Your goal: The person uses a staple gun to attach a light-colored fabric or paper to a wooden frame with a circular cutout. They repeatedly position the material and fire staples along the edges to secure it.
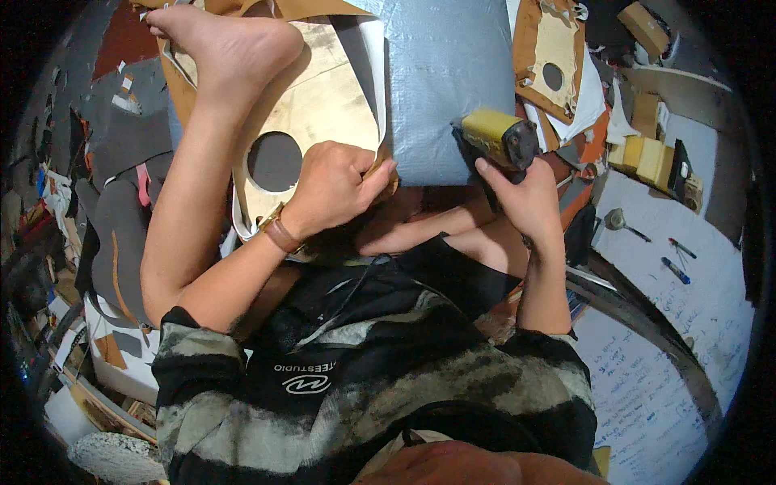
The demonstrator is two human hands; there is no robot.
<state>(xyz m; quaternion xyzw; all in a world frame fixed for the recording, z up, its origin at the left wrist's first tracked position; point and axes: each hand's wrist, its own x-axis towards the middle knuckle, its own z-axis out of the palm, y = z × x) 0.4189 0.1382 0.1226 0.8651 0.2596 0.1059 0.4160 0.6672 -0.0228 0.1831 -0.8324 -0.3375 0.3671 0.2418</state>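
Note:
A plywood panel (323,89) with a round hole lies in front of me, with white padding and brown covering (323,8) at its edges. At the panel's near right corner my left hand (339,186) is closed, pinching the brown covering's edge between thumb and fingers. My right hand (529,198) grips a yellow and black staple gun (493,133), its thumb along the near side. The tool is over the right side of a silver-grey wrapped block (444,73), apart from the panel. Its nose is hidden. My bare foot (250,40) rests on the panel's far left part.
A similar brown-covered panel (554,61) with a hole lies at the far right. Yellow foam blocks (647,158), pens (677,269) and a small metal tool (618,220) are on a white written-on surface (647,323). Dark padded pieces (129,234) and scraps crowd the left.

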